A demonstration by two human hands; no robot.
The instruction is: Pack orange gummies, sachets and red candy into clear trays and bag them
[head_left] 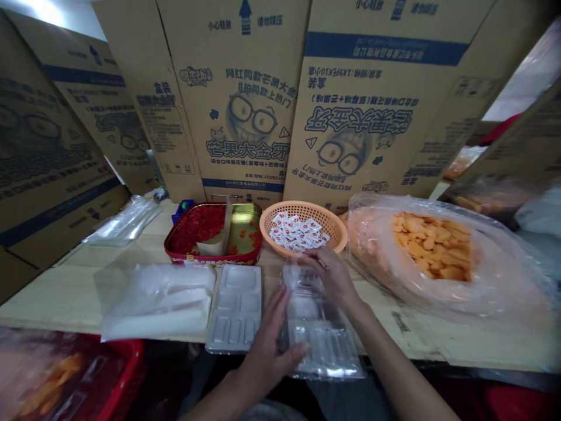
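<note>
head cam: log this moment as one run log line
left hand: grips clear tray side | right hand: holds its far end | beside: empty tray left, sachet basket behind, bag of orange pieces right

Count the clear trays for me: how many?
2. The flat tray lies beside the left hand; the held tray is gripped by it and the right hand. The left bag may hide more.

"芒果大金牙" on cardboard box (239,99), "小心轻放" above
</note>
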